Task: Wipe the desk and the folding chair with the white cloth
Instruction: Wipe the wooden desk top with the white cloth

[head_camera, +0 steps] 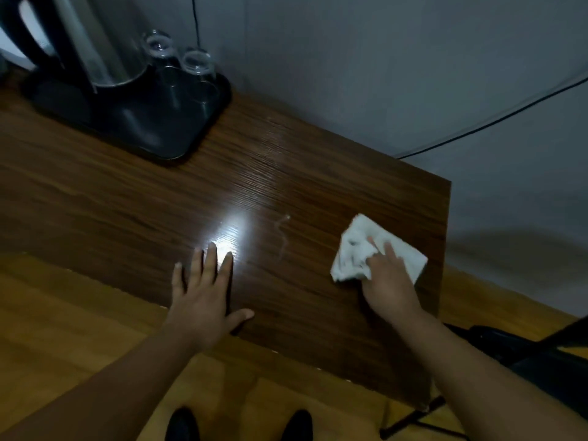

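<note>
The dark wooden desk (286, 173) fills the middle of the view, with a bright glare spot near its front. My right hand (386, 281) presses the crumpled white cloth (356, 246) flat on the desk near its right end, fingers on top of the cloth. My left hand (203, 291) lies flat on the desk near the front edge, fingers spread, holding nothing. A faint pale smear (281, 230) marks the wood between my hands. Part of the black folding chair (525, 354) shows at the lower right, beside the desk.
A black tray (191, 135) at the desk's back left carries an electric kettle (95, 43) and two upturned glasses (178, 58). A black cable (496, 120) runs along the grey wall. Wooden floor (63, 329) and my two dark shoes (238, 424) lie below.
</note>
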The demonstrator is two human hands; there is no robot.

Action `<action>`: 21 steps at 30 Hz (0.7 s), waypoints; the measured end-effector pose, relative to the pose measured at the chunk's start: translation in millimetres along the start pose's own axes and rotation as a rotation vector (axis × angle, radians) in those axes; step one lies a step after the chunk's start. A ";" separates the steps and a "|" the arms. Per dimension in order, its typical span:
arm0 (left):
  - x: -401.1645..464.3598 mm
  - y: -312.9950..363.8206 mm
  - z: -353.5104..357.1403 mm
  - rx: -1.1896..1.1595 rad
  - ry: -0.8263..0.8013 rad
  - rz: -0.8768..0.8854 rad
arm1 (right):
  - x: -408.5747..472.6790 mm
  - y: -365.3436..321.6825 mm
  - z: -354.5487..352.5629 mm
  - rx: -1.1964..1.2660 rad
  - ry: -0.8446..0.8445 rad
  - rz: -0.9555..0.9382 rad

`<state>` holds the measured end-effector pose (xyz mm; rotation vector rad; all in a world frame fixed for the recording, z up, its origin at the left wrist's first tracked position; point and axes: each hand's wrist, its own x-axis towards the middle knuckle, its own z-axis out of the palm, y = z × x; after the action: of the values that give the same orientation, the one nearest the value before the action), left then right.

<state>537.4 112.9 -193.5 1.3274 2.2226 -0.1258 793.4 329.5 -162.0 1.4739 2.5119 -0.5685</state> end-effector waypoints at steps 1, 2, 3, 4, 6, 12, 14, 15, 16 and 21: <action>2.4 -5.0 1.0 -0.006 -0.020 -0.005 | 19.5 -22.2 0.0 0.002 0.012 0.013; 4.2 -7.6 3.5 -0.016 -0.032 0.002 | 35.9 -45.6 0.2 -0.001 0.007 -0.002; 6.2 -8.7 6.0 -0.030 -0.040 0.008 | 48.1 -69.5 2.3 -0.004 -0.006 -0.040; 7.8 -9.5 7.9 -0.044 -0.049 0.010 | 56.0 -92.5 7.5 -0.014 -0.021 -0.094; 11.0 -12.1 10.4 -0.056 -0.080 0.013 | 54.1 -128.9 24.0 -0.046 -0.044 -0.240; 16.1 -21.0 8.4 -0.061 -0.217 0.077 | -40.6 -78.3 44.2 -0.221 -0.258 -0.509; 16.7 -21.0 7.0 -0.072 -0.254 0.089 | -41.4 -48.3 28.5 -0.201 -0.235 -0.409; 16.4 -21.6 5.4 -0.073 -0.273 0.094 | -27.5 -46.5 22.0 -0.181 -0.171 -0.359; 16.0 -21.9 3.5 -0.073 -0.290 0.097 | -7.9 -54.8 17.3 -0.157 -0.107 -0.298; 13.9 -19.5 -1.1 -0.064 -0.313 0.077 | 53.2 -148.3 27.4 -0.075 -0.071 -0.212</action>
<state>515.5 114.3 -203.1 1.2620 1.8965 -0.2169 637.3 296.0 -169.8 1.1494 2.6201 -0.5415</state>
